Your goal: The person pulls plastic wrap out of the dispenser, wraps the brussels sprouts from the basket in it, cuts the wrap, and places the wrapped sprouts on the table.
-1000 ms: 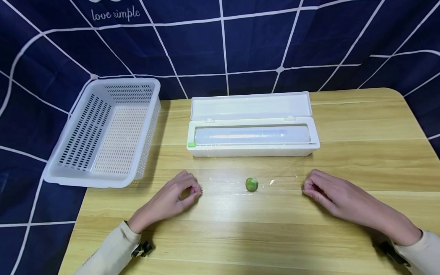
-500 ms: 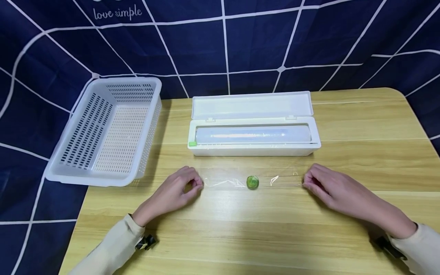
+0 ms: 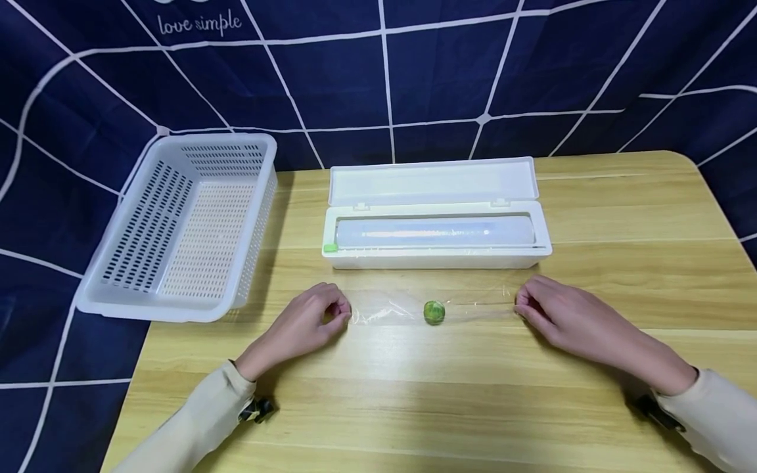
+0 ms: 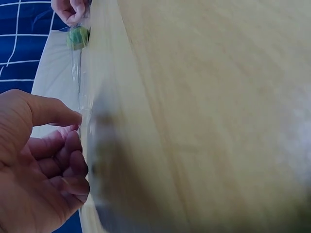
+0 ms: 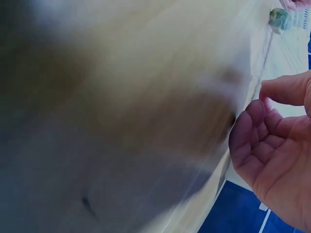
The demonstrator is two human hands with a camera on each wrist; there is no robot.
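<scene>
In the head view, a narrow strip of clear cling film [image 3: 378, 314] stretches between the two hands, glinting. My left hand [image 3: 307, 322] pinches its left end between thumb and fingertips. The right end is pinched by my right hand [image 3: 570, 318]. Midway along the film shows a small, round, mottled green fruit or vegetable [image 3: 434, 313], which the film overlaps. Just beyond the strip stands a white cling film dispenser box [image 3: 437, 261], its lid [image 3: 432, 182] raised, with a roll of film [image 3: 434, 231] inside. In the left wrist view, film runs from the fingertips towards the green thing [image 4: 78, 38].
A white perforated plastic basket [image 3: 251, 223] stands at the back left of the wooden table [image 3: 414, 407]. A green slider [image 3: 330, 247] sits at the dispenser's left front corner. Dark blue cloth with white lines [image 3: 437, 79] hangs behind the table.
Both hands have shifted slightly away from the body and a little closer together, still pinching the film. The strip's glints have changed. The dispenser and basket stay in place.
</scene>
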